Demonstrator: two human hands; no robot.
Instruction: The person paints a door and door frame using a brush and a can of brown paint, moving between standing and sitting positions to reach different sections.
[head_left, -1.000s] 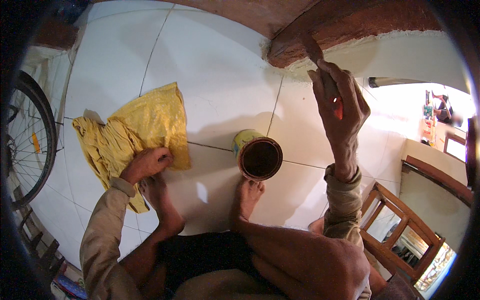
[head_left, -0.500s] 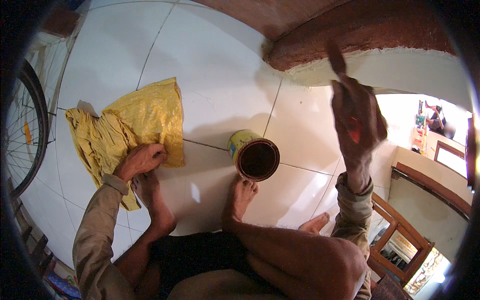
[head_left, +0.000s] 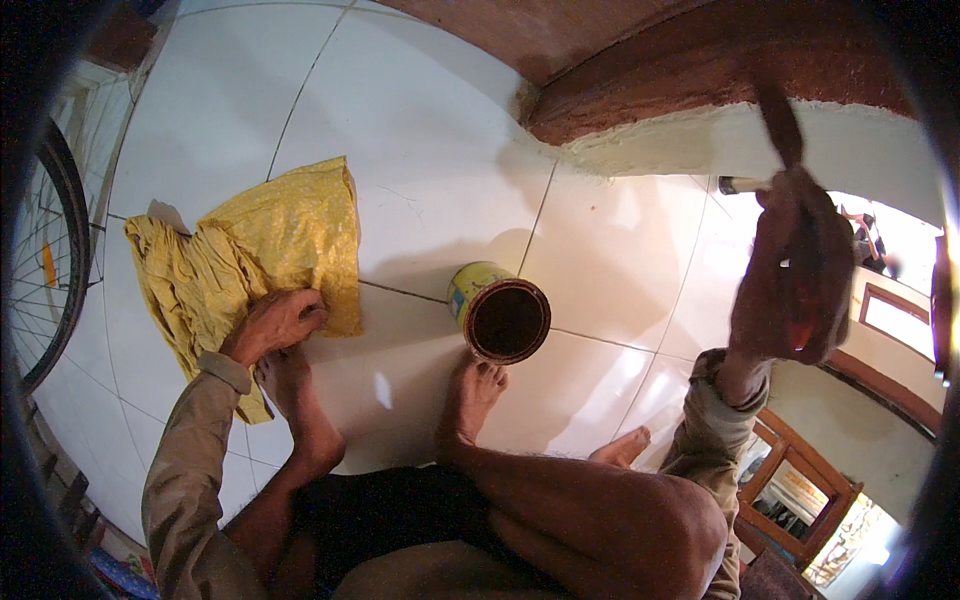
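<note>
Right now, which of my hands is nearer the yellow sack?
Left. Your left hand is over the yellow sack's lower part; your right hand, gripping a brush-like tool, is far to its right, beyond the open can.

Two hands (head_left: 280, 325) (head_left: 800, 270), one brush-like tool (head_left: 780, 122), one can (head_left: 470, 289), one yellow sack (head_left: 295, 220), one bicycle wheel (head_left: 80, 240).
</note>
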